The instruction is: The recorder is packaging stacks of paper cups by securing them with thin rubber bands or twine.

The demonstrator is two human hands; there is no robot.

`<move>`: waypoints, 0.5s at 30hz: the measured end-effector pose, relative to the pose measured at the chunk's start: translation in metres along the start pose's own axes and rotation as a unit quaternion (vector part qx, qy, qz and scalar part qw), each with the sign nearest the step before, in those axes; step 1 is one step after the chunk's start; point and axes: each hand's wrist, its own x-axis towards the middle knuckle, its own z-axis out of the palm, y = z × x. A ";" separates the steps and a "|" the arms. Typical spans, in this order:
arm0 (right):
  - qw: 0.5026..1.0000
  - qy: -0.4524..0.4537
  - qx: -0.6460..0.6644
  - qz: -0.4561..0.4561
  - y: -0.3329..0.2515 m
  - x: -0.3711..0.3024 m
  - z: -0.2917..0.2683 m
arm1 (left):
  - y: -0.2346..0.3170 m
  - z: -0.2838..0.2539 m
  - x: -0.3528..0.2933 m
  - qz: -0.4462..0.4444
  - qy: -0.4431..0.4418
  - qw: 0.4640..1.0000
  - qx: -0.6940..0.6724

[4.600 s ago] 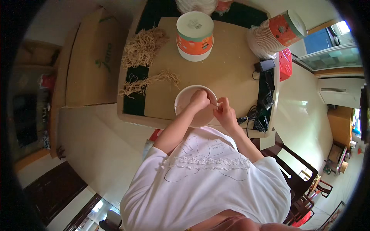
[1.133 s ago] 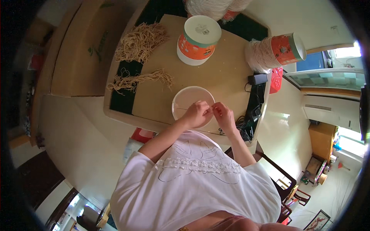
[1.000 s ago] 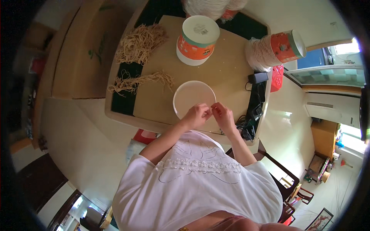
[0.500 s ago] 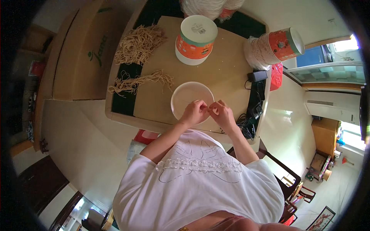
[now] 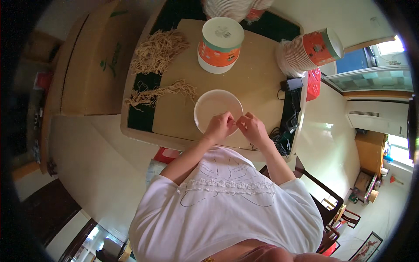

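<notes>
A white round paper tub point(image 5: 207, 105), open side up, stands near the front edge of the table. Over its right front rim my left hand point(image 5: 220, 125) and my right hand point(image 5: 253, 128) meet, fingertips almost touching. Both sets of fingers are closed in a pinch; what lies between them is too small to make out. Behind the tub stands a short upside-down stack of orange and green paper tubs point(image 5: 220, 54). Left of it lie a tangled heap of tan paper cords point(image 5: 158, 51) and a smaller bundle of the same cords point(image 5: 163, 92).
Under the tubs a cardboard sheet point(image 5: 257, 91) covers most of the table. At the right edge lie a plastic-wrapped stack of tubs point(image 5: 305, 53), a black adapter point(image 5: 291, 84) and cables point(image 5: 279, 142). A large cardboard box point(image 5: 94, 65) stands left; a dark chair point(image 5: 321, 192) is at right.
My fingers have shifted slightly against each other at the rim, the right ones curling closer together. The view has moved a little; the tubs and cords lie as before.
</notes>
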 end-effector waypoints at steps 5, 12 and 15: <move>0.975 0.103 0.181 0.072 0.002 0.007 0.003 | 0.007 -0.008 0.004 -0.012 -0.007 1.000 -0.003; 0.969 0.097 0.214 0.077 0.012 0.024 0.028 | -0.013 0.000 0.003 -0.051 0.033 0.997 0.039; 0.965 0.091 0.230 0.083 0.009 0.024 0.028 | -0.012 0.003 0.008 -0.075 0.020 0.995 0.065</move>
